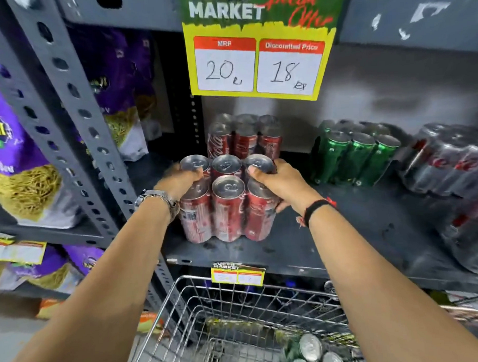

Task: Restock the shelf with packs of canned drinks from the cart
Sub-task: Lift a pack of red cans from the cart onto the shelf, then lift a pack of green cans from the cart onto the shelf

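Coca-Cola pack (pixel 228 205) | both hands grip | sign (pixel 258 63): MRP 20, 18

The dark grey shelf (pixel 342 231) carries shrink-wrapped can packs. Two red packs (pixel 228 208) stand left, one behind the other. Green (pixel 356 155) and silver (pixel 448 160) packs sit right.

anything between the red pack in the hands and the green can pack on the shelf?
Only the right hand, gripping the red pack's right side. Beyond it, bare dark shelf up to the green pack. Head view.
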A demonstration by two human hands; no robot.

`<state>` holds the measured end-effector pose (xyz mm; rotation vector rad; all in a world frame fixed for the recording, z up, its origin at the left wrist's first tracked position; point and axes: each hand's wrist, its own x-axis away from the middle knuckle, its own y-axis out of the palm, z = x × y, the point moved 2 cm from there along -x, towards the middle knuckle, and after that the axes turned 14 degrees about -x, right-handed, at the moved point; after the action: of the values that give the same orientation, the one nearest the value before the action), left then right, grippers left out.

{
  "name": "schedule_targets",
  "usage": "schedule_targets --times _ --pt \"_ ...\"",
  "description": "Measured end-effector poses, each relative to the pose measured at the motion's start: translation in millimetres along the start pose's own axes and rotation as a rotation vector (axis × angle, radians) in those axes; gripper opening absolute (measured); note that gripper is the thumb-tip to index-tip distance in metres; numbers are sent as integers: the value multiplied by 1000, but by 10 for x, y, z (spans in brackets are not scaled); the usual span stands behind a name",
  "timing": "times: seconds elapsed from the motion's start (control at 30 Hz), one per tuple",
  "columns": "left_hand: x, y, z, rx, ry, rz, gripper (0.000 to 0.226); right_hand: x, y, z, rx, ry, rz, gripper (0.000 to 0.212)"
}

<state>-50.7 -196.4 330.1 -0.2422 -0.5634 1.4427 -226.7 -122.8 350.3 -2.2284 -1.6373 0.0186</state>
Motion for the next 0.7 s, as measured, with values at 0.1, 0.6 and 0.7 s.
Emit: schedule_targets --times 0.1,0.6,0.7 --pt "177 35 -5 76 68 66 45 112 -91 115 -206 -34 37 46" --pt "1913 2368 -1979 -654 163 -478 68 1849 -484 3780 -33 557 452 43" --pt "1704 2834 -2231 -693 77 -640 70 1853 -445 4201 -243 649 453 57"
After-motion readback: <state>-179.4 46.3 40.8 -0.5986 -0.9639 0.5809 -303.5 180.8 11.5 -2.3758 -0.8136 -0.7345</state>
